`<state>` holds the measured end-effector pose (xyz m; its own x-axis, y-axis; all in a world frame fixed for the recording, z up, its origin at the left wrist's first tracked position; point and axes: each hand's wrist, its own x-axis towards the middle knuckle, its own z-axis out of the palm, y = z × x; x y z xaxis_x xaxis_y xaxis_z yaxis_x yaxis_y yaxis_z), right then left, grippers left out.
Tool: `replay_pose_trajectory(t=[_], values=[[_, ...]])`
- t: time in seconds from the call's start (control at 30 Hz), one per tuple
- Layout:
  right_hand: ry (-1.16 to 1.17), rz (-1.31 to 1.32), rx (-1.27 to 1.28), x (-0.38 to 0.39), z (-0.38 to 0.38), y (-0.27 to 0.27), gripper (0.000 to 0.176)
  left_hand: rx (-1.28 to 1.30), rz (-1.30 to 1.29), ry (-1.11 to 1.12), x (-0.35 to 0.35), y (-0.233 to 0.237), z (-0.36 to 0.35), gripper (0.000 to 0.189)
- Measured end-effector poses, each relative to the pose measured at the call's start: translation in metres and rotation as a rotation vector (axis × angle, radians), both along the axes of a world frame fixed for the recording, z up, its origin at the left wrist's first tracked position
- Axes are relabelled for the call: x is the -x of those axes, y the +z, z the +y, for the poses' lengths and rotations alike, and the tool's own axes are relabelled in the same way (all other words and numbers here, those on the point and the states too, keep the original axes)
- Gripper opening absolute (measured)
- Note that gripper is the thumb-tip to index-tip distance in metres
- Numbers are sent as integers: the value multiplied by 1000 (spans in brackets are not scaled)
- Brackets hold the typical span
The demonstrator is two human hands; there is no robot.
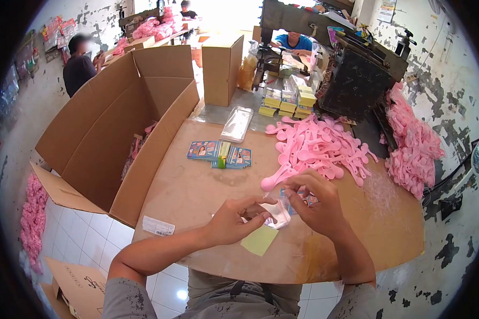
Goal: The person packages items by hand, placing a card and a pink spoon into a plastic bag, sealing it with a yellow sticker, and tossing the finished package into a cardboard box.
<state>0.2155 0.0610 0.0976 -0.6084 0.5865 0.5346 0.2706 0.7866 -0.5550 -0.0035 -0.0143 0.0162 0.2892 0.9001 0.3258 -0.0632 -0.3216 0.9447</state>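
Observation:
Low over the near part of the table, my left hand [238, 219] has its thumb and index finger curled at a clear plastic bag [280, 211] with something whitish showing in it. My right hand [316, 204] is close beside the bag, fingers bent in a pinch; what they hold is hard to make out. Just beyond my right fingertips lies a pink plastic spoon [273, 182], at the front of a heap of pink spoons [314, 143]. Printed cards [303, 198] are partly hidden behind my right hand. A yellow-green paper [259, 240] lies below the bag.
Banded blue cards [223, 155] and a stack of clear bags [237, 125] lie farther back. A large open carton [149, 159] stands at left. Yellow card stacks [287, 101], a dark machine [356, 80] and pink bundles [412, 146] are behind. Several people sit beyond.

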Motion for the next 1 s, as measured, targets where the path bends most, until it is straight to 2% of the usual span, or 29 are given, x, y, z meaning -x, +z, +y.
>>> replay_pose_trajectory(t=[0.07, 0.17, 0.37, 0.47, 0.57, 0.77, 0.87, 0.97, 1.0], values=[[-21, 10, -282, 2, 5, -8, 24, 19, -27, 41, -2, -6, 2, 42], [-34, -205, -475, 10, -9, -6, 21, 18, 104, 94, 0, -5, -2, 47], [-117, -297, -734, 17, -8, -29, 22, 7, 267, 95, 1, -3, -2, 59], [-135, -371, -788, 18, -10, -34, 21, -28, 273, 131, -4, -9, -2, 58], [-134, -381, -779, 21, -8, -40, 18, -32, 317, 114, -4, -12, -1, 59], [-142, -288, -449, 16, 6, -32, 14, -89, 395, 133, 0, -10, 7, 57], [-209, -269, -405, 7, 9, -20, 12, -97, 323, 130, 4, -10, 11, 54], [-333, -134, -306, -23, 32, -4, 11, 6, 226, 81, 1, -10, 6, 51], [-323, -90, -102, -38, 34, 3, 9, 27, 172, 78, 0, -11, 5, 50]])
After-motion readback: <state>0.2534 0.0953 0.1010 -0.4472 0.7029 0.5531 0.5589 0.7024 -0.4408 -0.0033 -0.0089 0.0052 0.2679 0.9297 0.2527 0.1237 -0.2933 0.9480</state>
